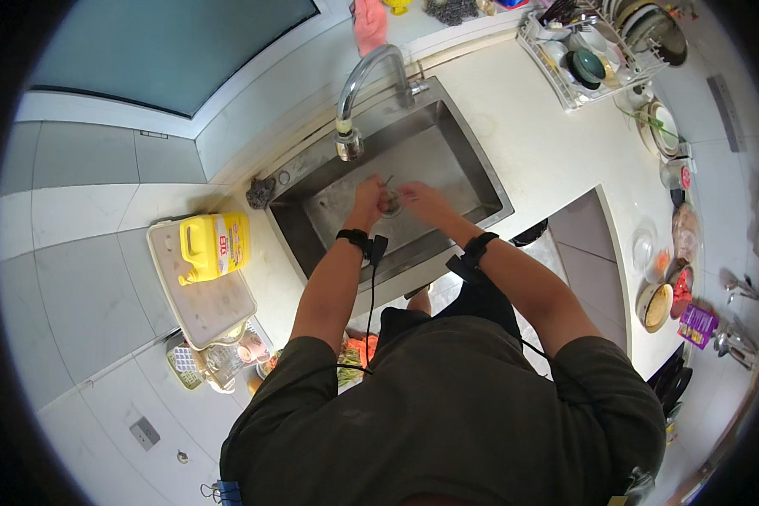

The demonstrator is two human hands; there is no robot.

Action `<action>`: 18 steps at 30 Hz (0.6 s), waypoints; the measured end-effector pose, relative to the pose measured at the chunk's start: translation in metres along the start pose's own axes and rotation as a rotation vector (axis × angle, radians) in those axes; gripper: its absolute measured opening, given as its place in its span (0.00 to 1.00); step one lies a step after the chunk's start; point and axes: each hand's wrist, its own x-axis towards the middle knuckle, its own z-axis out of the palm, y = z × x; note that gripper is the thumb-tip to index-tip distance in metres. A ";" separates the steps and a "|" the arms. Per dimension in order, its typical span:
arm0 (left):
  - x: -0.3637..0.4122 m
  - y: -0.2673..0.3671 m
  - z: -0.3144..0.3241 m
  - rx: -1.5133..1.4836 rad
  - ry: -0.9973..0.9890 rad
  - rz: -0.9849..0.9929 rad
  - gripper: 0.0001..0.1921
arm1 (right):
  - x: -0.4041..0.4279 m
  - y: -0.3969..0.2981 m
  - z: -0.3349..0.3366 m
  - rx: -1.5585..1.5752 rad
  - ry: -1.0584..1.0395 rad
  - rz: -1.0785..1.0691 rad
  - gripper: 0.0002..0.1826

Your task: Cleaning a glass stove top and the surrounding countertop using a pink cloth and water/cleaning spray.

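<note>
Both my hands are low inside a stainless steel sink [443, 136]. My left hand [370, 197] grips a small, clear, round vessel [391, 203], probably glass; its exact kind is too small to tell. A short, thin, dark piece [389, 181] sticks up beside it. From the other side, the fingertips of my right hand [425, 202] come up to the vessel's edge. Whether they pinch anything is not clear. Above the left side of the basin hangs the head of a chrome gooseneck faucet [349, 145].
A steel-wool scourer [260, 193] sits at the sink's left corner. Left of it, a yellow jug [215, 246] lies on a pale tray [205, 313]. A dish rack [566, 98] with bowls stands far right, and a pink cloth [369, 26] hangs behind the faucet. Bowls [655, 308] line the right counter.
</note>
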 end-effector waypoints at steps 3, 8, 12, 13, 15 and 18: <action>-0.017 0.002 0.003 -0.086 -0.200 0.047 0.12 | -0.009 -0.025 -0.007 -0.069 0.003 -0.078 0.23; -0.068 0.026 0.042 -0.031 -0.595 0.095 0.12 | 0.017 0.035 -0.030 0.133 0.190 -0.231 0.21; -0.092 0.041 0.011 0.358 -0.428 0.352 0.12 | -0.008 -0.031 -0.071 0.308 0.001 -0.044 0.18; -0.087 0.045 0.001 0.493 -0.334 0.422 0.12 | -0.012 -0.045 -0.084 0.293 -0.096 0.008 0.18; -0.070 0.044 -0.029 0.530 -0.322 0.526 0.11 | -0.023 -0.070 -0.092 0.334 -0.092 -0.053 0.18; -0.085 0.048 -0.022 0.699 -0.253 0.869 0.12 | -0.024 -0.055 -0.118 0.265 -0.050 -0.108 0.17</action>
